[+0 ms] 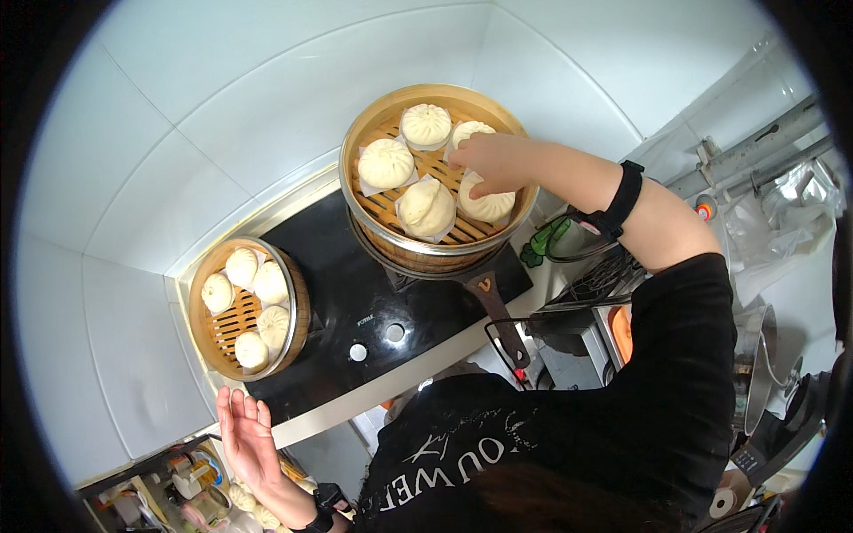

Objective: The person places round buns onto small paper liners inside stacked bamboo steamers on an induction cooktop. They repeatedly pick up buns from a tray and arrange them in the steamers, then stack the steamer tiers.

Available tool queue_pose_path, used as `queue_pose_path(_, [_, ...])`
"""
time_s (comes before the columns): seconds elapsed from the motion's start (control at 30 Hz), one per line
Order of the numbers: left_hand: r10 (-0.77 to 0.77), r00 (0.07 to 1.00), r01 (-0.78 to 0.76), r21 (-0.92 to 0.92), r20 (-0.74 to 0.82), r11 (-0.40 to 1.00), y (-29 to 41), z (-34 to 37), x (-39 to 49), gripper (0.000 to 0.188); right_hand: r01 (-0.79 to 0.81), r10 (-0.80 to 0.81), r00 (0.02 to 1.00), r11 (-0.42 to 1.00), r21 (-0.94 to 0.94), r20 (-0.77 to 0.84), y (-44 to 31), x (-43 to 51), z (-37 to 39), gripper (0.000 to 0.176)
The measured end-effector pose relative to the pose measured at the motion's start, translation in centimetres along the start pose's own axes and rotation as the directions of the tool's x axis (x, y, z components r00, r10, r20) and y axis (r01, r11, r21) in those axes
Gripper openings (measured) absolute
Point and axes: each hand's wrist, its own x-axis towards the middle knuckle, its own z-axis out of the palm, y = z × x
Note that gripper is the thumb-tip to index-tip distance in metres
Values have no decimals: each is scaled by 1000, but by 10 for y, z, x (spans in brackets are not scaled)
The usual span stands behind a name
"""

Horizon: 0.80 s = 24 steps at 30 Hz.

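In front of me a large bamboo steamer point(440, 248) with a metal-banded rim sits on a wok pan, whose brown handle point(496, 313) points toward me. Several pleated steamed buns rest on paper squares on its slats. My right hand point(490, 163) reaches in from the right, thumb and fingers apart. The thumb lies over the lower right bun point(490, 203); the fingers are beside the upper right bun point(474, 132), and contact there is unclear. At lower left my left hand point(250, 433) is raised, palm up and empty, just below a smaller bamboo steamer point(300, 320) that also holds several buns.
Both steamers stand on a black gas hob point(333, 293) with two knobs point(376, 343), against a white tiled wall point(266, 120). More buns point(250, 503) lie at lower left beside jars. At right are a wire rack point(593, 283), pipes point(753, 143) and plastic bags point(766, 220).
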Motion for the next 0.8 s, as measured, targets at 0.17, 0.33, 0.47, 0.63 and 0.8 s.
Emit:
queue_pose_path(0.17, [-2, 1000, 2, -7, -2, 1000, 4, -2, -5, 37, 56, -61, 989, 998, -37, -138, -9, -5, 9, 34])
queue_pose_path(0.33, [18, 997, -13, 60, -81, 998, 1, -14, -13, 37, 82, 43, 922, 949, 304, -385, -57, -21, -12, 17])
queue_pose_path(0.47, [77, 977, -39, 191, -197, 981, 5, -36, -24, 31, 307, -171, 937, 821, 482, -305, -135, -76, -20, 12])
queue_pose_path(0.63, [198, 908, -15, 443, -370, 896, 13, -79, -33, 26, 286, -418, 906, 717, 635, 64, -214, -90, 7, 13])
queue_pose_path(0.8, [163, 933, 39, 540, -320, 841, 16, -122, -43, 25, 408, -402, 904, 702, 584, -148, -277, -42, 61, 10])
